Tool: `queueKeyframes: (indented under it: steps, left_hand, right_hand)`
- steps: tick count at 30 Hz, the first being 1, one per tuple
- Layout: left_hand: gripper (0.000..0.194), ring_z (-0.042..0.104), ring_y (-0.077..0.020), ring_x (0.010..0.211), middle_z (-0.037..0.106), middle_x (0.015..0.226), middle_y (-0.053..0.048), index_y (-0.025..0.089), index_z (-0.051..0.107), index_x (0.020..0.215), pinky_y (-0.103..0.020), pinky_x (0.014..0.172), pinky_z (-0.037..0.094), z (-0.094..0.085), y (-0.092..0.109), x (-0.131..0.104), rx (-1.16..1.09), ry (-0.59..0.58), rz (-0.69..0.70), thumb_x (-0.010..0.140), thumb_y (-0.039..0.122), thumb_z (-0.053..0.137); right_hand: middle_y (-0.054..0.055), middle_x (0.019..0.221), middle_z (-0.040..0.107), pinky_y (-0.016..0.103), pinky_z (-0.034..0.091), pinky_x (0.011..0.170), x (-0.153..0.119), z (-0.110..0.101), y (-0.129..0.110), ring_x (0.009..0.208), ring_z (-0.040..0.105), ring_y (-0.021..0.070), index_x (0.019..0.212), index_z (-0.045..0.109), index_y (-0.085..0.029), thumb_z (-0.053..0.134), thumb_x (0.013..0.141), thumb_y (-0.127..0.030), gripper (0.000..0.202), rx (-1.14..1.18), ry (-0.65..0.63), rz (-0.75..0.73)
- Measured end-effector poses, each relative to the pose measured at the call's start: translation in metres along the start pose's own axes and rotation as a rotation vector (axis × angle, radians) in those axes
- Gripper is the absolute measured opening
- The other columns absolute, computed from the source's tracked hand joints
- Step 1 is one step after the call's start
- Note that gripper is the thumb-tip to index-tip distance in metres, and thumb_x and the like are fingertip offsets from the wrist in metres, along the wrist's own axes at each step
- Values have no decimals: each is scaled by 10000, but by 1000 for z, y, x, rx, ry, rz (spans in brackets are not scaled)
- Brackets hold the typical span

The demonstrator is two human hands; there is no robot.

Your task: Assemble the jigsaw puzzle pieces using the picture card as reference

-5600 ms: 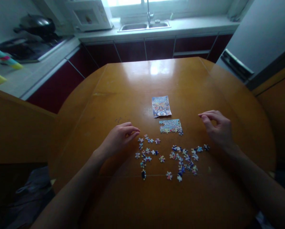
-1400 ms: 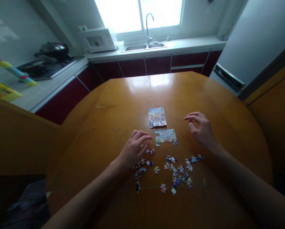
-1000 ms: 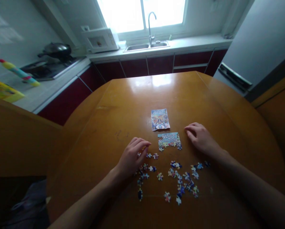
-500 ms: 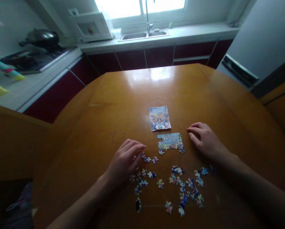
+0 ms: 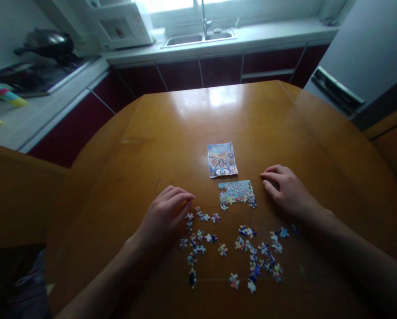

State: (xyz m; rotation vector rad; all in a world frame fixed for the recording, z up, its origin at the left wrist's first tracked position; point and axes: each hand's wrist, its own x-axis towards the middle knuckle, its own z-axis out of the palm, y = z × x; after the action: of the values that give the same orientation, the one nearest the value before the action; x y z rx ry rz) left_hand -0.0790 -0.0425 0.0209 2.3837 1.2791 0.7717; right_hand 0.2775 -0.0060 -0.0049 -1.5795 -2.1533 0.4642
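The partly joined jigsaw puzzle [image 5: 237, 191] lies flat between my two hands, with lettering along its top and an uneven lower edge. Above it is a small picture sheet [image 5: 222, 160] with similar lettering and a cartoon character. My left hand [image 5: 168, 209] hovers or rests just left of the loose puzzle pieces [image 5: 198, 249], fingers stretched out and thumb a little apart, with nothing visible in it. On the table right of the puzzle rests my right hand [image 5: 286, 190], loosely curved, a gap between thumb and fingers. More loose pieces [image 5: 253, 257] are scattered below the puzzle.
Everything lies on a large brown wooden table [image 5: 172, 133]. Beyond it run a counter with a sink [image 5: 198, 40] and a microwave [image 5: 118, 26]. A pan [image 5: 48, 42] sits on the stove at left; a fridge [image 5: 361, 57] stands at right.
My left hand has moved left, away from the loose pieces, uncovering several of them. My right hand stays in place beside the puzzle. The camera view has shifted slightly.
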Motion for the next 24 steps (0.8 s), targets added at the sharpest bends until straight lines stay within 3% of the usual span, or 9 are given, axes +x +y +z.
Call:
queueKeyframes:
  steps: [8, 24]
  left_hand:
    - [70, 530, -164, 799, 591, 829, -36, 200, 708, 924, -279, 688, 449, -3, -9, -2, 51, -43, 44, 926, 228, 644]
    - [164, 512, -194, 902, 604, 965, -54, 259, 721, 1077, -327, 765, 483, 33, 20, -10, 39, -155, 69, 933, 301, 656]
  right_hand:
    - [127, 1089, 645, 443, 502, 921, 1, 2, 4, 1033, 589, 276, 1020, 739, -179, 509, 937, -305, 275, -9, 12, -18]
    - [141, 1115, 649, 461, 503, 935, -1, 1, -2, 1042, 583, 288, 1048, 737, -155, 507, 941, -322, 304, -52, -1, -5]
